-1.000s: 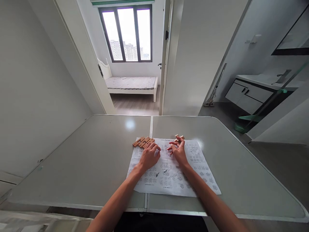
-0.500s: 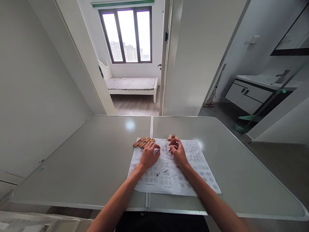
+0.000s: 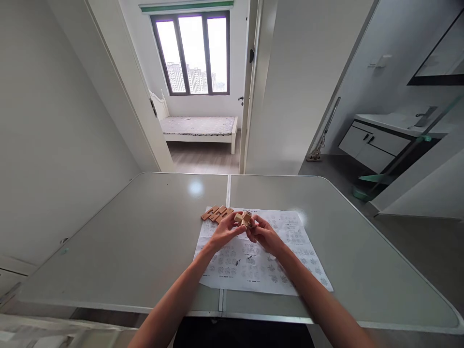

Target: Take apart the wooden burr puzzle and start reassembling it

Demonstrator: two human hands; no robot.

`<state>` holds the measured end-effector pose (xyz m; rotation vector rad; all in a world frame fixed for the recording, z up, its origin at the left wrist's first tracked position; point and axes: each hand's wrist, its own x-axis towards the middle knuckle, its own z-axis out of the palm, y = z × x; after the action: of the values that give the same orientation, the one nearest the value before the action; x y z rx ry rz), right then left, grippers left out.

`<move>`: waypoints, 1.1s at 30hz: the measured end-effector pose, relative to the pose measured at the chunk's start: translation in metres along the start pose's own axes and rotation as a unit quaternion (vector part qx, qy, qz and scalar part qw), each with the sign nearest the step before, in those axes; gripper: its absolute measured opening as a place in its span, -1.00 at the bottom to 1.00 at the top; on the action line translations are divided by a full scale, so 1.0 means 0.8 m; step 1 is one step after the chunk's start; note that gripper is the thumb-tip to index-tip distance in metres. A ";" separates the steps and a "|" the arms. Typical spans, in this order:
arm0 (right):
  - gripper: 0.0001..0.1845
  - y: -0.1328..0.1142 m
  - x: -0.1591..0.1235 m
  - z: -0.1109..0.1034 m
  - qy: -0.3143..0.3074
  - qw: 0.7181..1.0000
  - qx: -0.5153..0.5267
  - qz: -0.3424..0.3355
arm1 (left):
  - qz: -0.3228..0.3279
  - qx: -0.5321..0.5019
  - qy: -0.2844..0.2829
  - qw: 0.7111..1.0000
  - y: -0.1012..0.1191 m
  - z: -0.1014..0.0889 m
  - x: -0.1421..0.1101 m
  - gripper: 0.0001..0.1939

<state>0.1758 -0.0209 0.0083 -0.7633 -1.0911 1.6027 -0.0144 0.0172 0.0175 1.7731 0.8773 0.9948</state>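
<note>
A small wooden puzzle assembly (image 3: 245, 219) of crossed notched blocks is held between both hands just above a printed instruction sheet (image 3: 290, 251). My left hand (image 3: 225, 230) pinches its left side with the fingertips. My right hand (image 3: 265, 235) grips its right side, fingers curled. Several loose notched wooden pieces (image 3: 216, 213) lie side by side at the sheet's far left corner, just beyond my left hand.
The sheet lies on a grey folding table (image 3: 126, 241) with a seam down its middle. Beyond the table an open doorway shows a bed (image 3: 197, 126) under a window. A vanity cabinet (image 3: 377, 140) and a green mop stand at the right.
My right hand carried the wooden assembly from the sheet's far right edge leftward to the middle. My left hand lifted off the paper and took hold of it too.
</note>
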 end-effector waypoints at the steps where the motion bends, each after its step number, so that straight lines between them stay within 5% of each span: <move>1: -0.71 -0.001 -0.001 0.000 -0.005 1.000 0.002 0.001 | -0.015 -0.042 -0.021 0.999 0.000 -0.001 0.000 -0.44; 9: -0.49 0.003 0.002 -0.002 0.028 0.999 -0.007 -0.017 | -0.068 -0.082 0.011 0.994 0.003 -0.006 0.001 -0.36; 16: -0.57 0.007 0.004 -0.002 0.048 0.999 -0.020 0.003 | -0.033 -0.068 0.011 0.997 0.005 -0.004 0.002 -0.46; 28: -0.47 0.000 0.001 0.000 -0.066 0.994 -0.087 0.015 | -0.080 -0.177 -0.063 0.979 -0.004 -0.009 0.001 -0.37; 33: -0.51 -0.003 -0.001 0.001 -0.068 0.990 -0.118 -0.019 | -0.037 -0.105 -0.051 0.992 -0.001 -0.009 0.001 -0.37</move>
<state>0.1761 -0.0221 0.0112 -0.7920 -1.4041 1.5269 -0.0208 0.0207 0.0190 1.5871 0.7406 0.9056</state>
